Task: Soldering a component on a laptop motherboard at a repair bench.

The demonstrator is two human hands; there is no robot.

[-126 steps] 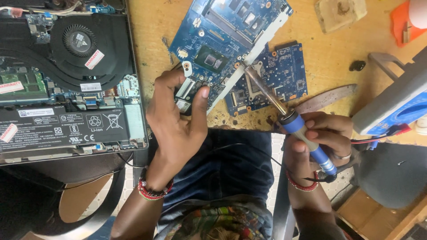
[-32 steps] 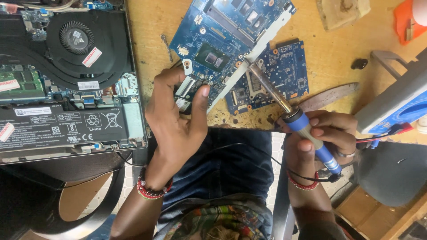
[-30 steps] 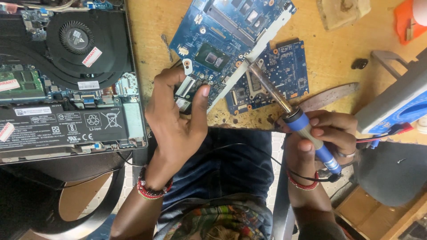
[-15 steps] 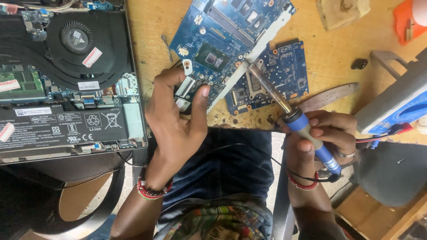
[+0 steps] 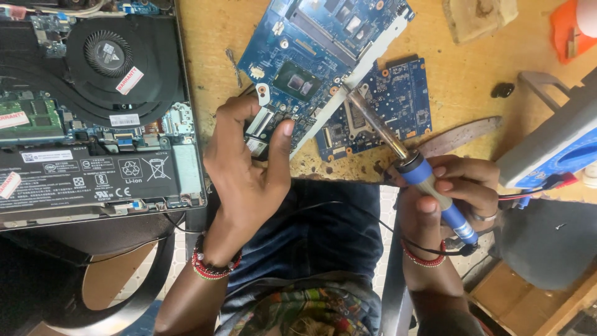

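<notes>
My left hand (image 5: 249, 168) grips the near corner of a blue laptop motherboard (image 5: 311, 56) that lies tilted on the wooden bench, thumb and fingers pinching its lower edge. My right hand (image 5: 448, 193) holds a soldering iron (image 5: 429, 186) by its blue handle. The iron's metal shaft points up and left, and its tip rests at the board's edge near a white strip. A smaller blue circuit board (image 5: 385, 106) lies under the iron's shaft.
An opened laptop (image 5: 93, 106) with fan and black battery lies at the left. A grey and blue device (image 5: 559, 143) sits at the right, an orange item (image 5: 572, 28) at top right. A small black part (image 5: 502, 90) and a wooden block (image 5: 479, 15) rest on the bench (image 5: 205, 50).
Both hands keep their grips. The iron's tip has stayed at the board's edge, with only a slight shift of the view.
</notes>
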